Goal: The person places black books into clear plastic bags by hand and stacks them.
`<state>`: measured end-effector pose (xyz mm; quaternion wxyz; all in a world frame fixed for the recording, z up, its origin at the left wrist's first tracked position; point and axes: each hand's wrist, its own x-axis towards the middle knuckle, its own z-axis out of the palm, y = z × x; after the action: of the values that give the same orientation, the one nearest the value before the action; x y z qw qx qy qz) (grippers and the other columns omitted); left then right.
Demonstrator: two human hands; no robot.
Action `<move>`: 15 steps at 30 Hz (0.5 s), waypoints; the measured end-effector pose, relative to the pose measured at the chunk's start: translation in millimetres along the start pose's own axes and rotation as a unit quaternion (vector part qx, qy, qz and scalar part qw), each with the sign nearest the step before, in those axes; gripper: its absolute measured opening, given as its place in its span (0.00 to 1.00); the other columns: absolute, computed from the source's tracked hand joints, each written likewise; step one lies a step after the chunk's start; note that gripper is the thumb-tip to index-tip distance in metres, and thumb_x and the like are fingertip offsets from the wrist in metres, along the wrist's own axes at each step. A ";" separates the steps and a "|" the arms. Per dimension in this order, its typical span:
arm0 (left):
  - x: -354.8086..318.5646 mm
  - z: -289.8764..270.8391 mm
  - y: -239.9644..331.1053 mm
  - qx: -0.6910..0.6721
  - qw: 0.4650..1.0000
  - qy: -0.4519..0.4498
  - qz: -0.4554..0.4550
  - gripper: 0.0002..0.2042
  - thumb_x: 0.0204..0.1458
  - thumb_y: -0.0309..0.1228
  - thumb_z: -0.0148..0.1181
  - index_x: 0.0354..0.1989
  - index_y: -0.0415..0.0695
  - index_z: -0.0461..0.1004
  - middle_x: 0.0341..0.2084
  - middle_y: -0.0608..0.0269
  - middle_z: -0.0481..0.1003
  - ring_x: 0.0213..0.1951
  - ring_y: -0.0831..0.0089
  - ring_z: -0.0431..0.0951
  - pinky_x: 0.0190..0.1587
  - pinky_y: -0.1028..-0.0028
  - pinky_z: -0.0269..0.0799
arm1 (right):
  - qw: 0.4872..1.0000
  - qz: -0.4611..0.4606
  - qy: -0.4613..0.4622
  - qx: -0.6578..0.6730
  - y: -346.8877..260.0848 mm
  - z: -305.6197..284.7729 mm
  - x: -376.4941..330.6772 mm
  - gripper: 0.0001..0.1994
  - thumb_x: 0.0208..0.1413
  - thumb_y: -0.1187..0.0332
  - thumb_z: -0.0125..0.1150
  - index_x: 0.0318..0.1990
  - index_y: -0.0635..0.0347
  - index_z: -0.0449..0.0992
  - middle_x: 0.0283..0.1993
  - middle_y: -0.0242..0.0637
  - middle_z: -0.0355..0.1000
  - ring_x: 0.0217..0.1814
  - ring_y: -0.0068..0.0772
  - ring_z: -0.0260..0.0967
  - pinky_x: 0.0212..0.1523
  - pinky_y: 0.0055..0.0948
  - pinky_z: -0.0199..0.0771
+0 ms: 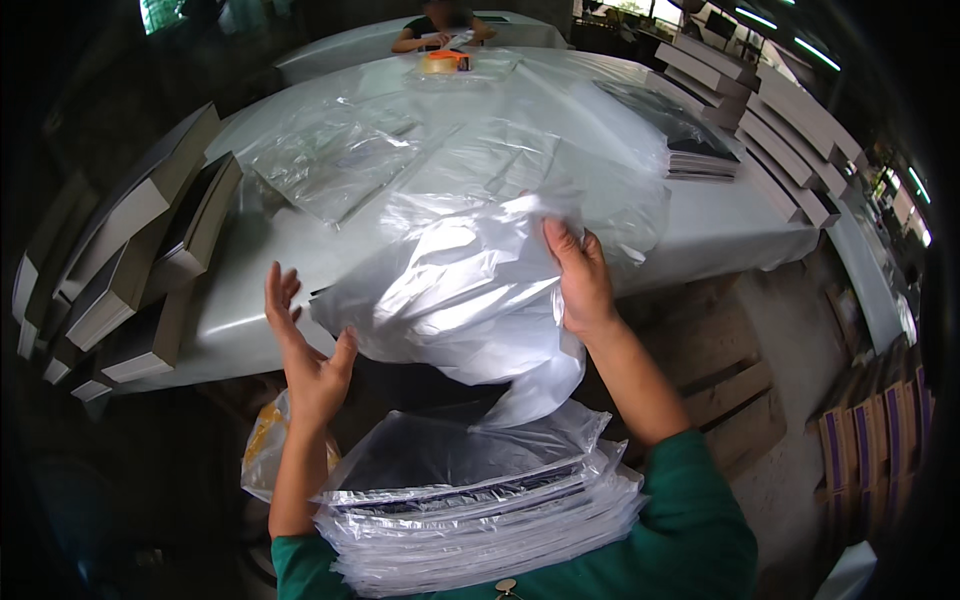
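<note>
Head view: one crumpled film (450,285), between left hand (315,370) and right hand (582,280), long axis running leftward from the latter. Right hand: clamped on film's edge. Left hand: fingers apart, at film's left end; thumb contact unclear.

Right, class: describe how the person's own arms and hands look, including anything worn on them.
The left hand and right hand are bare, with no gloves or watches visible. Plain dark green fabric sleeves leave both forearms uncovered.
</note>
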<state>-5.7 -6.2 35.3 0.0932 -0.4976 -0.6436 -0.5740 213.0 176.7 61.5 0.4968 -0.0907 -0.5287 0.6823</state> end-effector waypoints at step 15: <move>25.3 36.4 56.7 -0.430 0.822 -0.145 -0.345 0.13 0.45 0.32 0.60 0.37 0.38 0.72 0.24 0.62 0.75 0.28 0.78 0.74 0.33 0.76 0.71 | 0.886 0.321 0.235 0.239 -3.6 44.5 -21.9 0.15 0.55 0.53 0.47 0.21 0.50 0.62 0.21 0.26 0.59 0.25 0.24 0.60 0.39 0.31 0.70</move>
<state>40.8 28.9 77.6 -0.4284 -0.3099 -0.4674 -0.7085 196.9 131.4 74.5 0.3667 -0.2916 -0.1597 0.8689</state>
